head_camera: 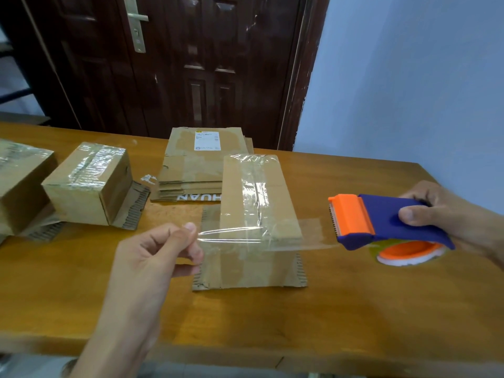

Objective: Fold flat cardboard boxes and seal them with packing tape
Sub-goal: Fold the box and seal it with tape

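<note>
A folded cardboard box [253, 203] stands in the middle of the wooden table [354, 309], its top seam covered with clear tape. My right hand [447, 214] grips a blue and orange tape dispenser [381, 222] to the right of the box. A strip of clear tape [261, 236] stretches from the dispenser across the front of the box to my left hand [155, 257], which pinches its free end between thumb and fingers, left of the box.
Two taped boxes [90, 184] [19, 181] stand at the left of the table. A stack of flat cardboard boxes [199, 165] lies behind the middle box. A dark wooden door [174, 64] and a pale blue wall [409, 77] are beyond the table.
</note>
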A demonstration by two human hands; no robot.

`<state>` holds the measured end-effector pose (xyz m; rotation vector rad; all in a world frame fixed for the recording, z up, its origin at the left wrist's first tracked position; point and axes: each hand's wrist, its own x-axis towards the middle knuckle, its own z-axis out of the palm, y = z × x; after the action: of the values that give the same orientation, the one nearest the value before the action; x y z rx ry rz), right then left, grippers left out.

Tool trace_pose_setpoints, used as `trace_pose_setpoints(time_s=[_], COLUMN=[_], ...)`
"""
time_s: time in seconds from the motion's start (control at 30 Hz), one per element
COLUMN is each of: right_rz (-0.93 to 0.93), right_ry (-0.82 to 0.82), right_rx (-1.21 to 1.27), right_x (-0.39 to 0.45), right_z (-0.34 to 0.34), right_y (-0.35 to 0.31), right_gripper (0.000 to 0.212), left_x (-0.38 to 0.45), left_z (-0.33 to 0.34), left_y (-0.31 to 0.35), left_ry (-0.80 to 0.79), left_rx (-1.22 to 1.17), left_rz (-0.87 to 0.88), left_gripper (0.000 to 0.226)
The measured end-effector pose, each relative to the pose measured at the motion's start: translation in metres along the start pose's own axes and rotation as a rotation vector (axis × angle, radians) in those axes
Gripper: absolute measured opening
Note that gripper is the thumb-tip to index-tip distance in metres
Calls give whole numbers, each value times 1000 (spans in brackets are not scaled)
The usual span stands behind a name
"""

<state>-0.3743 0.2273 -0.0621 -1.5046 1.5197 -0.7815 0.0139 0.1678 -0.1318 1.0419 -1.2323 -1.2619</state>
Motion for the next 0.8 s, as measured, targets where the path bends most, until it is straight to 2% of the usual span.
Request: trace_pose_setpoints(time_s=[0.17,0.3,0.4,0.5,0.6,0.67,0.77,0.8], right_rz=[16,48,34,11,-16,-10,-8,-10], right_ry=[13,32,26,0,-2,8,25,33], right_rx=[-1,-2,33,76,125,163,191,196], right_x=[7,17,27,36,37,36,35,35], right_z=[9,25,38,49,58,62,64,64], right_y=[18,43,54,54,61,68,75,77], right_gripper=[42,68,60,43,58,67,71,75], left_x=[8,13,14,11,11,11,11,13], left_z=[2,11,27,44,54,57,53,50], left_y=[-20,-29,-37,-49,-59,-64,-69,-70], left_ry=[6,-86,-123,-46,0,10,-6,-16], left_rx=[20,-11,-22,-41,-57,-32,116,192], left_rz=[-68,-190,-232,-192,-120,-75,13,44], left_gripper=[39,36,38,44,50,62,80,77])
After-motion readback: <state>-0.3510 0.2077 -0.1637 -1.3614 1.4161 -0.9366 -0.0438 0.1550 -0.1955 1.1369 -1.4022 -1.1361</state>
